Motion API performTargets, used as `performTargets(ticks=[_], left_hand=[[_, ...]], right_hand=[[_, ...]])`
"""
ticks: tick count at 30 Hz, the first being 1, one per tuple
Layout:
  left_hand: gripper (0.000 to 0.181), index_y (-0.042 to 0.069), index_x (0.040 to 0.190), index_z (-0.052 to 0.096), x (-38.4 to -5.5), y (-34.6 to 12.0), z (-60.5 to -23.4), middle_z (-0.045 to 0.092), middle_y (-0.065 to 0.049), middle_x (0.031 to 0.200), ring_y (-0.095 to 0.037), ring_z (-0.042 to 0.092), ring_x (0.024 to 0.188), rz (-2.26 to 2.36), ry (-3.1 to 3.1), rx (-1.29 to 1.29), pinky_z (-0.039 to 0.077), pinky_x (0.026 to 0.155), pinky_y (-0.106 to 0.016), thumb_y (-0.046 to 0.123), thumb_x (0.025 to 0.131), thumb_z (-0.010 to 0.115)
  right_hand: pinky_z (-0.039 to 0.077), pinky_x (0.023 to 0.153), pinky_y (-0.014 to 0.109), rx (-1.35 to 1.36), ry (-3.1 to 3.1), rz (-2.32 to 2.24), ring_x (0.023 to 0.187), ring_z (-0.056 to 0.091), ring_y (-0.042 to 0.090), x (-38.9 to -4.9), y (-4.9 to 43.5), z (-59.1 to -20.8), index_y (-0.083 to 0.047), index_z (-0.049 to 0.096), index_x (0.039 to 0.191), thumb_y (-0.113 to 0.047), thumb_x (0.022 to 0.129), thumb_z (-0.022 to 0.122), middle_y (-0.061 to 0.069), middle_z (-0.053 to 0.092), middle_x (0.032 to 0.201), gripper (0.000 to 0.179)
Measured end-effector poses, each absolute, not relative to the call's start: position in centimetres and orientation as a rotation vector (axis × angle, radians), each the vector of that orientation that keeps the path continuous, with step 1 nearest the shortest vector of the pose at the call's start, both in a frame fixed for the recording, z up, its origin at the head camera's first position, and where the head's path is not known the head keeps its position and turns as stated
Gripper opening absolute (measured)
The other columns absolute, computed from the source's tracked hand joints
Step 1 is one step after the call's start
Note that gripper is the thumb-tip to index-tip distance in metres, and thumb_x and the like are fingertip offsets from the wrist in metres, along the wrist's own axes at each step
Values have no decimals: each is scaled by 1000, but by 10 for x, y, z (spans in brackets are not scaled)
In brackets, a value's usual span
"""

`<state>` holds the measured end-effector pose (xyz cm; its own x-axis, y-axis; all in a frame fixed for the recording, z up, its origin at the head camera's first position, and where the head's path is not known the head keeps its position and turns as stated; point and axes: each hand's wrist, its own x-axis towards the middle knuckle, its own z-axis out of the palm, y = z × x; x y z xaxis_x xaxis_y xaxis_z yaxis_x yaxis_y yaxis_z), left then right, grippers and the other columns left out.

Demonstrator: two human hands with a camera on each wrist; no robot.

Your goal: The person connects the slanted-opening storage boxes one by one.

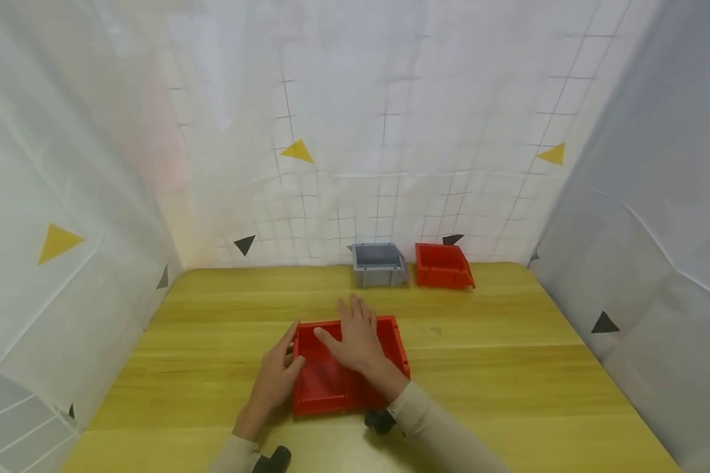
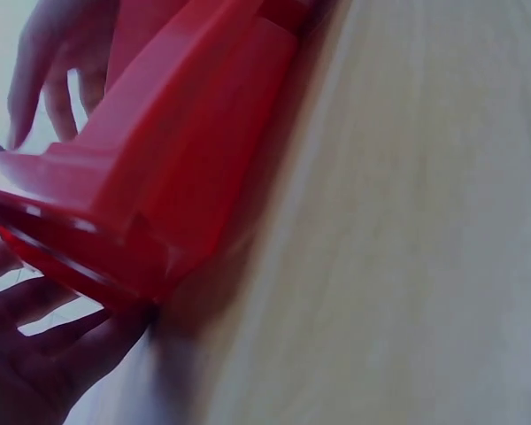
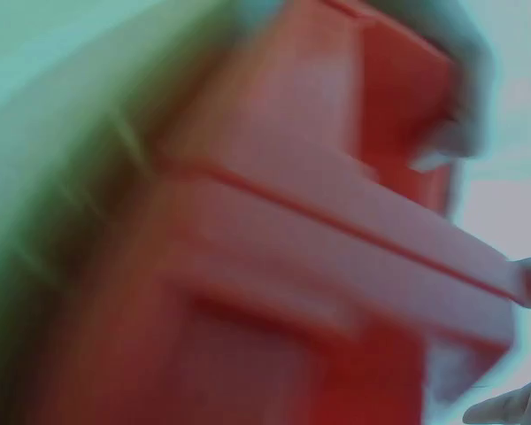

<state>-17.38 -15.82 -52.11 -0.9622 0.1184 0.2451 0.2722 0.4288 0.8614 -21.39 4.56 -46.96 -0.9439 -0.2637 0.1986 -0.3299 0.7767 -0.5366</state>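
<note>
Two red bins sit side by side on the wooden table, the left bin (image 1: 319, 378) and the right bin (image 1: 395, 341), their walls meeting in the middle. My left hand (image 1: 275, 374) grips the left bin's outer side, thumb over the rim and fingers toward the far corner. In the left wrist view, spread fingers (image 2: 97, 341) reach against the bin's outside. Over the bins lies my right hand (image 1: 357, 341), fingers spread and fairly straight toward the far rim; its palm and wrist hide part of the inside. Blur softens the bins' joined walls (image 3: 336, 221) in the right wrist view.
A small grey bin (image 1: 378, 266) and a small red bin (image 1: 444, 266) stand near the table's back edge. White sheeting (image 1: 355, 131) with yellow and black triangles encloses the table (image 1: 497, 368) at the back and sides.
</note>
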Motion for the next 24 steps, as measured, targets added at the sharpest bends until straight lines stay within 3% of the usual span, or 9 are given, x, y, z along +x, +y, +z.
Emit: performTargets(ticks=[7,12,15,24], left_hand=[[73,21,163,38,-172,-167,-520,52,-14,152,-40,65,120,-1595,-2509,-343,56,92,-50,-1,96,57],[75,26,163,38,-171,-173,-521,51,-13,153,-40,65,119,-1598,-2521,-337,57,90,-51,-1,96,58],[75,27,163,38,-172,-176,-522,52,-15,152,-40,65,119,-1590,-2524,-337,58,89,-51,0,96,58],[74,26,163,39,-170,-179,-524,52,-14,152,-41,65,119,-1631,-2491,-355,58,88,-50,-2,96,58]], right_hand=[[19,118,66,506,-2765,869,148,24,49,-246,78,-438,4,40,155,-39,96,69,28,30,162,78],[30,116,61,566,-2727,954,141,40,48,-292,108,-431,9,55,143,-23,98,67,29,46,152,56],[34,114,58,594,-2742,979,137,46,46,-318,125,-434,11,57,140,-15,99,63,29,53,146,49],[44,107,56,560,-2974,630,125,58,44,-353,150,-452,10,56,140,-13,98,60,27,60,138,48]])
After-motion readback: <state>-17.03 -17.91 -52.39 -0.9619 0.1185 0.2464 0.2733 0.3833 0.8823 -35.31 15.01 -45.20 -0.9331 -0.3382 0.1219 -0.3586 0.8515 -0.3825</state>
